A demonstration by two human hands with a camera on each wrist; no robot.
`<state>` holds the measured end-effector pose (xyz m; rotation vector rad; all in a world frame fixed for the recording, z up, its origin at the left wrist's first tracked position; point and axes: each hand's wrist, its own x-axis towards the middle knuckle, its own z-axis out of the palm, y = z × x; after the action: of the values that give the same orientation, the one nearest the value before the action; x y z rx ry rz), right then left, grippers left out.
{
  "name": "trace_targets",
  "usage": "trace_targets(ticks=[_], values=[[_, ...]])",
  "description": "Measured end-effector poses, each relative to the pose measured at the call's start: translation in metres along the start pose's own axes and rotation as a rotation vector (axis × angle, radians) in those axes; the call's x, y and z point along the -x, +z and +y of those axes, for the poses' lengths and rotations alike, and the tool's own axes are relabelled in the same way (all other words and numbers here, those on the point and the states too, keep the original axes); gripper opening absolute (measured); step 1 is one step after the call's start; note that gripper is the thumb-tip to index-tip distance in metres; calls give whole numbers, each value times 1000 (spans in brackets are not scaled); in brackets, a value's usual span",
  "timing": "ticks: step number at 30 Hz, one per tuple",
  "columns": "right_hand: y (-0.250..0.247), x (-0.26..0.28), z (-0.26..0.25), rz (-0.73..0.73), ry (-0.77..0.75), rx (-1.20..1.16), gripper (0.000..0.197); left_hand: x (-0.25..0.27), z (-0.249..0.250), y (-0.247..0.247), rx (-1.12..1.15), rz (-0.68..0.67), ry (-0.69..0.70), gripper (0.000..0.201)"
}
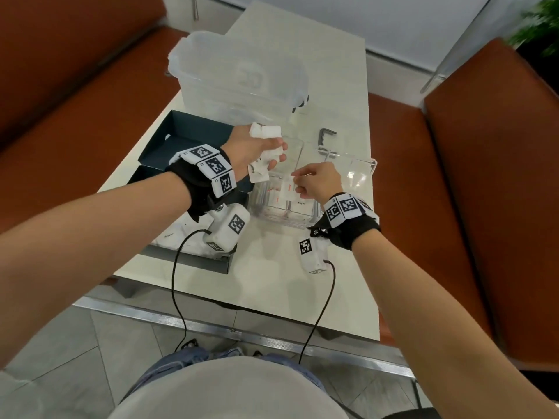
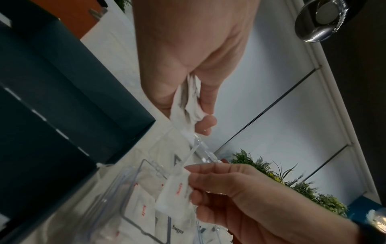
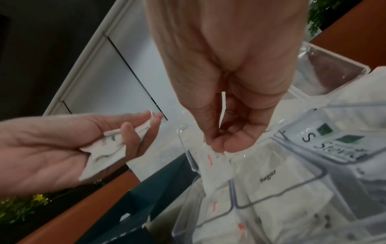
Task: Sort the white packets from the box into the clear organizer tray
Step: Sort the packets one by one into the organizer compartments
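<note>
My left hand (image 1: 272, 152) grips a bundle of white packets (image 1: 266, 133) above the left edge of the clear organizer tray (image 1: 284, 220). The left wrist view shows this bundle (image 2: 188, 102) squeezed between thumb and fingers. My right hand (image 1: 298, 181) pinches a single white packet with red lettering (image 3: 215, 163) by its top edge. That packet hangs over the tray's left compartment (image 3: 208, 219). More packets lie in the tray, one marked Sugar (image 3: 269, 176). The dark box (image 1: 184, 243) at my left, partly hidden by my forearm, holds more white packets.
A second dark box half (image 1: 187, 137) lies behind the first. A large translucent lidded container (image 1: 239, 74) stands at the back. A clear acrylic piece (image 1: 360, 167) and a metal bracket (image 1: 326, 136) sit to the tray's right. Brown benches (image 1: 472, 164) flank the table.
</note>
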<state>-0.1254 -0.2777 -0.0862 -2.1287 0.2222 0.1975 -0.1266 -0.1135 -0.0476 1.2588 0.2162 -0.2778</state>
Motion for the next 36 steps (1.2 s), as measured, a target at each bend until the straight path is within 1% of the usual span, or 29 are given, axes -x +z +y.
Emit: trace_targets(ticks=[3,5,10,13,15,19,21,23,24,26,28,29,31,32,34,36], values=[[13,0,-1,-24,17,56,12,2,0,-5,5,3,-9,16],[21,0,-1,-7,7,107,11,3,0,-8,15,7,-17,16],[34,-1,-1,13,-128,385,17,3,0,-14,38,19,-24,19],[38,-1,-2,2,-157,476,20,3,0,-17,46,13,-33,23],[41,-1,-2,-5,-166,542,22,2,0,-17,64,-5,-44,19],[44,1,-1,-14,-172,598,22,2,-1,-17,95,-21,-56,11],[43,2,-2,-34,-186,612,21,1,0,-15,104,-19,-76,14],[37,1,-4,-29,-214,590,22,2,1,-14,107,-19,-126,22],[32,1,-7,-3,-237,552,23,2,2,-13,112,-29,-159,24],[21,3,-16,89,-289,433,21,4,3,-13,143,-53,-209,26],[11,5,-24,179,-315,275,19,5,2,-13,159,-65,-219,27],[6,6,-28,201,-309,193,19,6,2,-13,149,-71,-215,27],[0,7,-35,190,-280,62,20,6,0,-11,97,-73,-198,26],[-2,7,-39,160,-266,27,21,7,-1,-10,61,-71,-180,24],[-6,8,-44,70,-248,-14,24,7,-2,-6,-17,-62,-135,21],[-10,7,-46,4,-261,-15,24,6,-4,-5,-79,-69,-92,25]])
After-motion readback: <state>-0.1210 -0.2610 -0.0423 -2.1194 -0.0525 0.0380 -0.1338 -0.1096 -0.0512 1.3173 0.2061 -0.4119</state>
